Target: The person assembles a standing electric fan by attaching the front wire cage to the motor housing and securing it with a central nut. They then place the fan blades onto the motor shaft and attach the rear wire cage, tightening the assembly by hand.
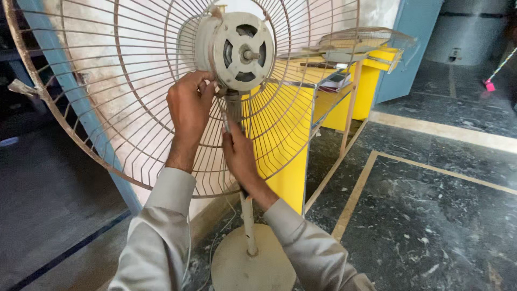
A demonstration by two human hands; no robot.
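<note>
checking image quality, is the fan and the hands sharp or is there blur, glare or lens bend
Head view: the motor housing and both hands, left hand and right hand, are sharp; the wire guard bows from wide-angle distortion; daylight glares pale on the floor; the left side is in dark shadow.

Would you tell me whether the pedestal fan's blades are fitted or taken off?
Taken off: the motor shows a bare shaft inside the rear guard, with no blades or front guard on it.

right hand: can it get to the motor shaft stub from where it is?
Probably yes. The right hand grips the stand's neck just below the motor, and the shaft juts out bare on this side: no blade or front guard over it. Only the rear guard is fitted, behind the motor.
</note>
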